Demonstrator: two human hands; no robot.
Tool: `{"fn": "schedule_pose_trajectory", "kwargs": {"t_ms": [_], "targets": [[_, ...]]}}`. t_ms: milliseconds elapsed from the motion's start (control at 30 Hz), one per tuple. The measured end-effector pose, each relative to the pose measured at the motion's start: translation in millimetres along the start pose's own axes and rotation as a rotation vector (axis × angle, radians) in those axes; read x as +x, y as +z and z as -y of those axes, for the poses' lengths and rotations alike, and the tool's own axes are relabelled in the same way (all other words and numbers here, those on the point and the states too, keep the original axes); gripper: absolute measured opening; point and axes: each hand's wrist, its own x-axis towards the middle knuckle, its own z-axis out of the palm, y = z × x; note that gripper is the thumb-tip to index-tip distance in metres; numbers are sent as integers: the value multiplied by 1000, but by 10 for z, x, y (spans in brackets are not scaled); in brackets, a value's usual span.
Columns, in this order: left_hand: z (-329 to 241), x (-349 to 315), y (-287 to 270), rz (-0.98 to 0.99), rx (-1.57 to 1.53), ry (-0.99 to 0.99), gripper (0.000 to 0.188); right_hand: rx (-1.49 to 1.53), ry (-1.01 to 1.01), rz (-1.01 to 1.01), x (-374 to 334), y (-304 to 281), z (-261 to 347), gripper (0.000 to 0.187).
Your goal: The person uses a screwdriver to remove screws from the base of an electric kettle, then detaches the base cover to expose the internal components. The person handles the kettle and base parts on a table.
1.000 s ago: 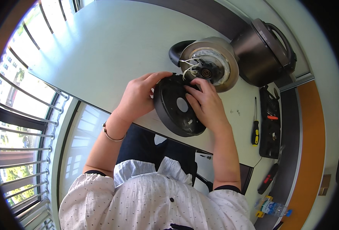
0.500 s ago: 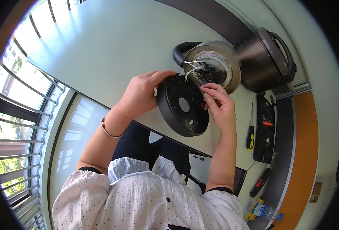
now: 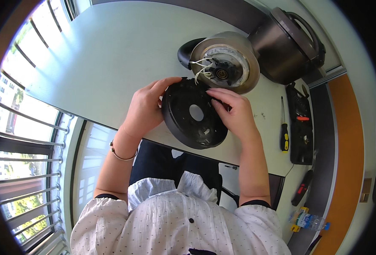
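A round black kettle base cover [image 3: 183,123] with a pale disc in its middle is tilted up over the table's near edge. My left hand [image 3: 147,104] is closed on its left rim, thumb toward the top. My right hand [image 3: 234,111] grips the cover's upper right rim, fingertips on its inner side. Just beyond lies a metal electric kettle [image 3: 252,70], its underside facing me and its black handle to the left. White wires [image 3: 201,68] and a black round connector [image 3: 223,74] show on that underside; the wires' lower ends run down near the cover.
Behind the kettle on the right stands a dark brown electric cooker [image 3: 283,46]. To the right lie a yellow-and-black screwdriver [image 3: 285,136], a black tool tray [image 3: 301,148], a black tool with red marks [image 3: 302,189] and a plastic bottle [image 3: 309,222]. A barred window [image 3: 24,170] is at the left.
My right fingers have moved from beside the cover onto its upper right rim. The cover is turned a little flatter toward me. The whole view has also shifted slightly.
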Motion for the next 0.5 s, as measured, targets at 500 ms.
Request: {"fn": "schedule_pose_trajectory", "kwargs": {"t_ms": [500], "targets": [[-12,15,48,97,73,9,55,-329,475,149,-131,-249,-4,22]]}}
